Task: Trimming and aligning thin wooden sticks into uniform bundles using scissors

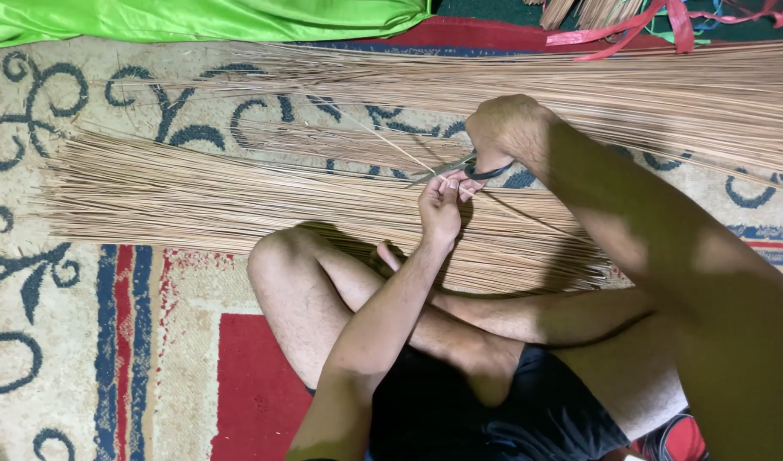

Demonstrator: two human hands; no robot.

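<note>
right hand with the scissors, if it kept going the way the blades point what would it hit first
The right hand aims the scissors left and slightly down, so probably the left hand fingertips first, then the lower stick pile; depth is unclear.

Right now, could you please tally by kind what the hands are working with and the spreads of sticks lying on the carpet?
Scissors in the right hand: 1
Single thin stick pinched by the left hand: 1
Spreads of thin sticks, near and far: 2
Total: 4
</note>
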